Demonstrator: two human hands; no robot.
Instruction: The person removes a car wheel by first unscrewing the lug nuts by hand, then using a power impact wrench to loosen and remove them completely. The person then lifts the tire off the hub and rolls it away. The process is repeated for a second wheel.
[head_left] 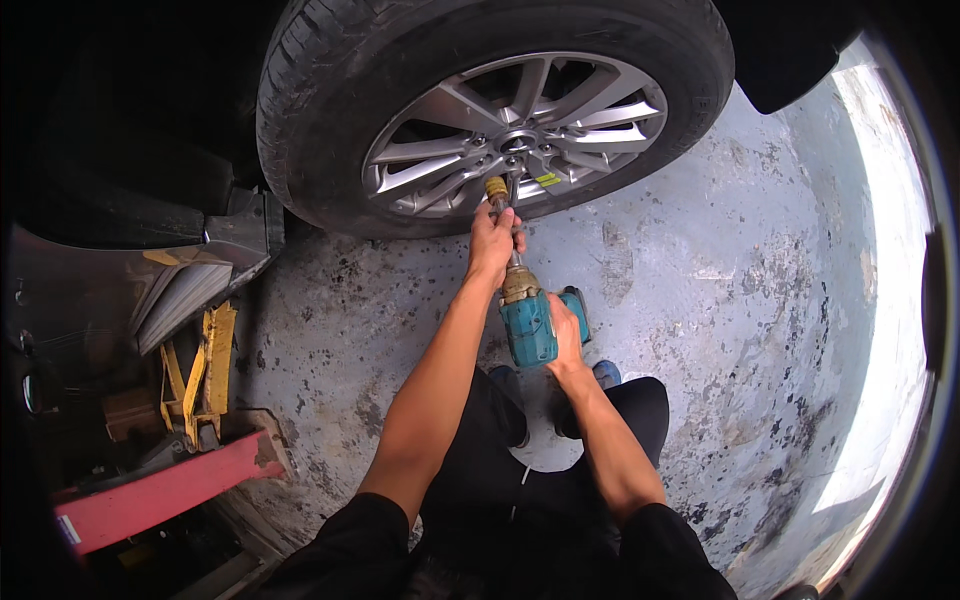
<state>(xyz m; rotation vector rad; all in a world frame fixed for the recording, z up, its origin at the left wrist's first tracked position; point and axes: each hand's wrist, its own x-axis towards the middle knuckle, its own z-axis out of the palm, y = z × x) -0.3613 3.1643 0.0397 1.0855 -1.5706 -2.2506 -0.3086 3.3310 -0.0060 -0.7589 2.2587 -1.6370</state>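
My right hand (pixel 566 335) is closed round the handle of a teal cordless impact wrench (pixel 528 328), its worn tan nose pointing up at the wheel. From the nose a metal socket extension (pixel 514 190) runs to the lower lug nuts of a silver alloy wheel (pixel 520 95). My left hand (pixel 492 245) is wrapped round this extension. A yellow-ringed metal piece (pixel 496 188) juts from the same hand beside the extension; how it is held lies behind the fingers. Whether the socket sits fully on a nut is too small to tell.
A black tyre (pixel 320 130) surrounds the wheel, above the worn grey floor (pixel 740 300). At the left are the dark car body (pixel 90 275), a yellow metal bracket (pixel 208 365) and a red lift arm (pixel 170 490). My shoes (pixel 606 374) stand below the wrench.
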